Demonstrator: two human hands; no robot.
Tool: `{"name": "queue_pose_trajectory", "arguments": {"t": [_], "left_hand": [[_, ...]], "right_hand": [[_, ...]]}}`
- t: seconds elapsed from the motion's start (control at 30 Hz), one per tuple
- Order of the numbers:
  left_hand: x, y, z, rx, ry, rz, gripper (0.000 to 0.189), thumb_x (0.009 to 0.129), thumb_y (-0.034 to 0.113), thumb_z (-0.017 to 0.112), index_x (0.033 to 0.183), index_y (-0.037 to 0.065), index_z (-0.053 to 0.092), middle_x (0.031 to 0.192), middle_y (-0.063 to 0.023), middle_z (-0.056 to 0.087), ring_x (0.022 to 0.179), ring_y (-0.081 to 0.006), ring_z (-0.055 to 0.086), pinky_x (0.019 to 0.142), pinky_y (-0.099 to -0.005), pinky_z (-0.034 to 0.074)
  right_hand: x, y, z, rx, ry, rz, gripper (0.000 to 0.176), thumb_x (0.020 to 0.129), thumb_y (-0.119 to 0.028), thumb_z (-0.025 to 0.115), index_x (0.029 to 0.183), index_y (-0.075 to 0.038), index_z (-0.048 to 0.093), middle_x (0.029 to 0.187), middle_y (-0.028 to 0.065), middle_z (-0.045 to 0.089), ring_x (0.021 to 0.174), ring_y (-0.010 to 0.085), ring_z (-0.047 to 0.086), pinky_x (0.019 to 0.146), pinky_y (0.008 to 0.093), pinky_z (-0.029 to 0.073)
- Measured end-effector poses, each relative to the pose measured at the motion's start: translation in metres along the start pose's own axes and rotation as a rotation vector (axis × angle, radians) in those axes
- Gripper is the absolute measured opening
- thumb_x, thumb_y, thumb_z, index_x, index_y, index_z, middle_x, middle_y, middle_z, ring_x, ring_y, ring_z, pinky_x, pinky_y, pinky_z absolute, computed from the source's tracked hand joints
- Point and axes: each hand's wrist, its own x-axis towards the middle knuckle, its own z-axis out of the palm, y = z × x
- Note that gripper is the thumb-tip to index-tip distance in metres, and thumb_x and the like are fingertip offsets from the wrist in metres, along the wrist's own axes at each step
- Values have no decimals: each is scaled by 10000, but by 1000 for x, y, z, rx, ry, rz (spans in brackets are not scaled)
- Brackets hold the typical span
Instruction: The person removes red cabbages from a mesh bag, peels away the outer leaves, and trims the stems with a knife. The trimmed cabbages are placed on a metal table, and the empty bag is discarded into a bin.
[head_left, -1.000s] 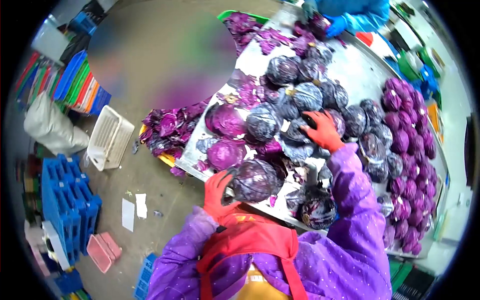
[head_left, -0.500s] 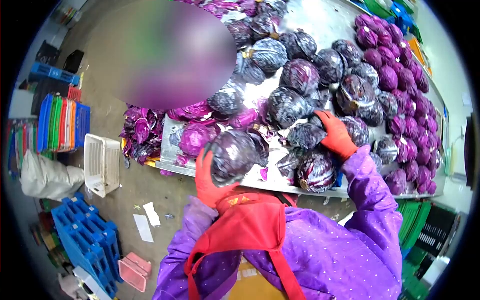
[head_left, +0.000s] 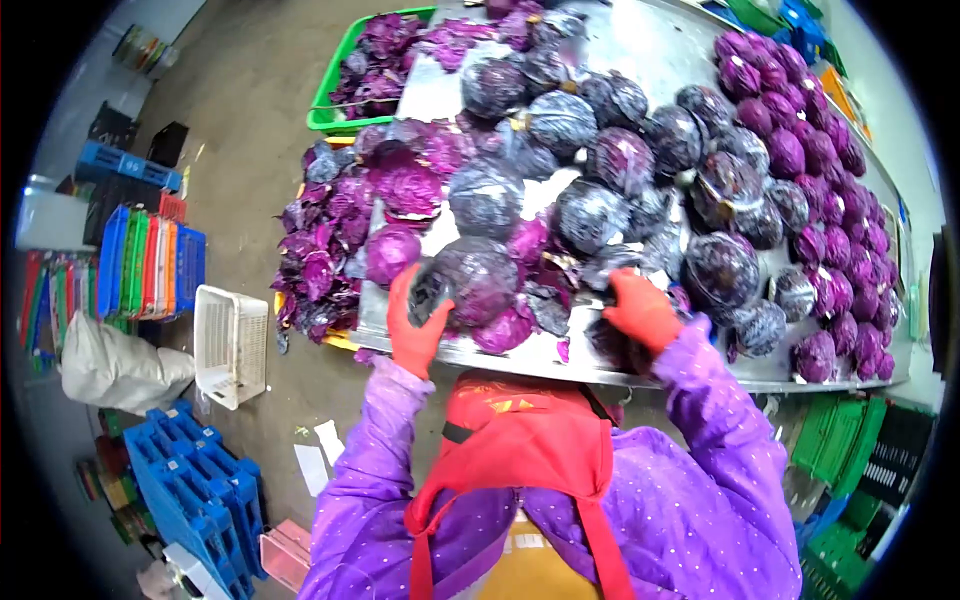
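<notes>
My left hand [head_left: 414,325], in an orange-red glove, cups the left side of a dark red cabbage [head_left: 478,278] near the table's front edge. Its thumb and fingers curve around a dark outer part of the head. Bent over another dark red cabbage [head_left: 615,348] at the edge is my gloved right hand [head_left: 640,312]; that head is shadowed and partly hidden. Loose leaves and a bright purple cabbage [head_left: 503,328] lie between the hands. More unpeeled cabbages [head_left: 592,215] sit just beyond them.
Peeled purple cabbages [head_left: 848,240] are piled along the right of the metal table [head_left: 660,378]. Stripped leaves [head_left: 325,240] heap at its left, near a green crate [head_left: 322,112] of leaves. A white basket [head_left: 230,350] and blue pallets [head_left: 195,490] stand on the floor.
The left cabbage has moved slightly up and away from the front edge, with my left hand beside it. My right hand has come lower and leftward, nearer the edge. A blurred shape at upper left is gone.
</notes>
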Motion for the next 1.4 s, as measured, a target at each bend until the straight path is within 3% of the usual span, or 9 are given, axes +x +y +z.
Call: {"name": "queue_pose_trajectory", "arguments": {"t": [0.13,0.2,0.33,0.6,0.77,0.83,0.93,1.2,1.4], "left_hand": [[1,-15,-35,-142,317,57,749,689,75,800,1350,13,452,1361,-179,456,1267,-320,440,1075,-437,329],[20,-17,-52,283,307,76,798,698,94,808,1394,48,420,1378,-177,434,1293,-344,392,1095,-456,287],[47,-46,-51,153,-12,36,794,709,159,814,1395,63,425,1376,-193,420,1288,-354,388,1092,-456,294],[61,-61,-32,132,-19,67,913,655,152,858,1428,83,378,1419,-149,382,1302,-341,387,1109,-442,297],[46,-62,-48,191,118,42,1018,587,154,884,1442,56,340,1417,-174,376,1312,-339,374,1110,-425,295],[32,-49,-53,280,151,75,1023,568,130,875,1439,56,342,1398,-179,392,1305,-351,381,1107,-424,300],[27,-34,-55,446,-22,82,1045,554,215,886,1440,88,345,1425,-197,364,1312,-383,373,1098,-454,318],[51,-67,-60,112,-17,-163,1064,525,173,908,1433,78,360,1377,-168,465,1250,-298,486,1062,-381,391],[78,-135,-84,-699,19,-549,564,818,166,722,1329,62,507,1173,-75,610,1075,-191,572,937,-326,476]], "right_hand": [[-9,40,-5,-177,77,112,488,691,-242,761,1107,-58,584,1127,211,580,986,390,614,834,469,514],[-12,58,-13,-294,-21,164,465,694,-268,762,1078,-55,611,1125,185,586,983,383,612,839,457,515],[-20,57,-21,-502,-154,230,397,687,-309,752,1016,-94,695,1130,135,616,1041,344,585,865,456,495],[0,46,27,-664,-39,57,271,651,-251,709,891,-124,709,952,107,667,900,310,640,799,445,469],[-24,57,-5,-252,58,-82,408,669,-358,744,990,-113,679,1030,142,613,991,348,579,849,464,461],[-29,71,-3,343,336,-169,337,730,-248,704,975,-33,622,1066,148,646,968,293,634,813,425,498],[-37,35,-31,1267,160,8,321,817,-259,653,976,-3,542,787,64,629,734,165,619,696,298,492],[-41,0,-2,1388,154,-34,385,817,-257,664,1106,-29,552,859,-9,526,763,94,503,671,250,424],[-43,-68,48,1456,29,-59,264,877,-229,646,1027,-56,515,860,-24,503,791,76,477,705,232,415]]}}
